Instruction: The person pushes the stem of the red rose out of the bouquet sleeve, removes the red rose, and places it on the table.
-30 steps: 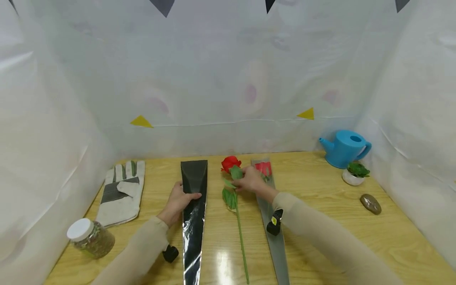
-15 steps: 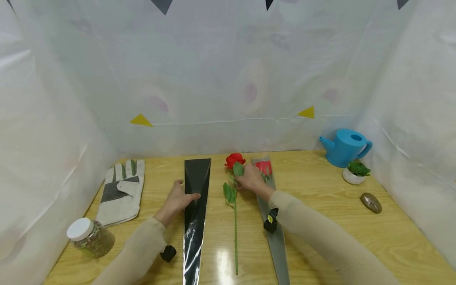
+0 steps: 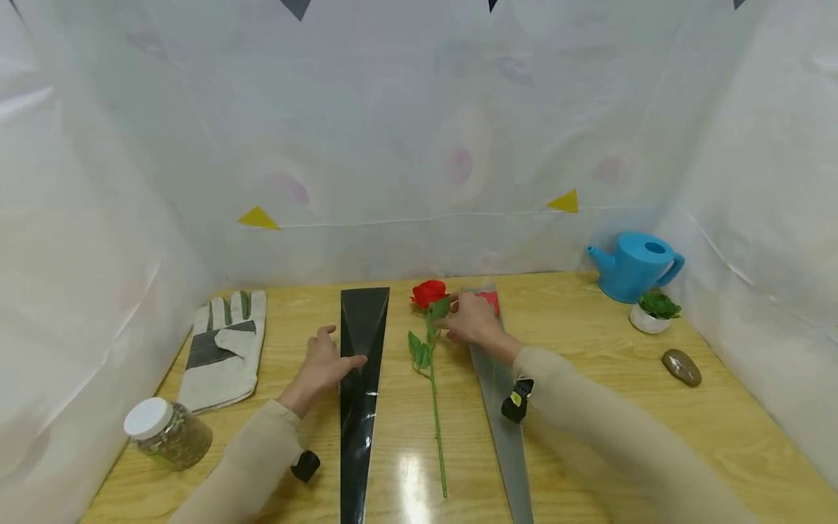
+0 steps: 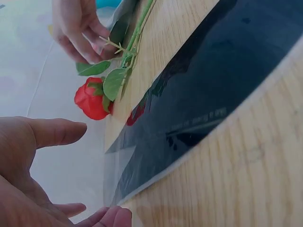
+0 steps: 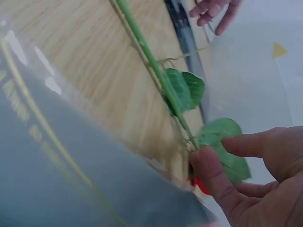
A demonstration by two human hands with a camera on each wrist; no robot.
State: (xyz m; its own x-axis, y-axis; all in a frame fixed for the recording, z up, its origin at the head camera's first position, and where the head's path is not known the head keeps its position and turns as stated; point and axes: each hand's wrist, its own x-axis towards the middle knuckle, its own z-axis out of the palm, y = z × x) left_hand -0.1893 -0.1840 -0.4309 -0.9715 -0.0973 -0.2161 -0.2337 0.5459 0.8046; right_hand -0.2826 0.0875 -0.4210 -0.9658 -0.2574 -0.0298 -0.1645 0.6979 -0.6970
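Note:
A red artificial rose (image 3: 429, 293) with green leaves and a long stem lies on the wooden table. My right hand (image 3: 473, 319) is at its upper leaf; in the right wrist view the thumb and forefinger are spread beside the stem (image 5: 154, 64). To the rose's left lies a flat black flower sleeve (image 3: 360, 342) with clear edges. My left hand (image 3: 321, 366) is at the sleeve's left side, thumb extended over it and fingers loose, holding nothing. A grey sleeve (image 3: 503, 418) with a red rose inside (image 3: 489, 300) lies right of the loose rose, partly hidden by my right hand.
A work glove (image 3: 225, 353) and a white-lidded jar (image 3: 172, 435) are on the left. The right side has a blue watering can (image 3: 631, 268), a small potted succulent (image 3: 651, 313) and a brown stone (image 3: 681, 367). White sheeting (image 3: 419, 145) surrounds the table.
The rose has shifted slightly right and been laid straighter; my right hand has loosened from its stem and edged right. The black sleeve has moved slightly right, and my left hand has come off it.

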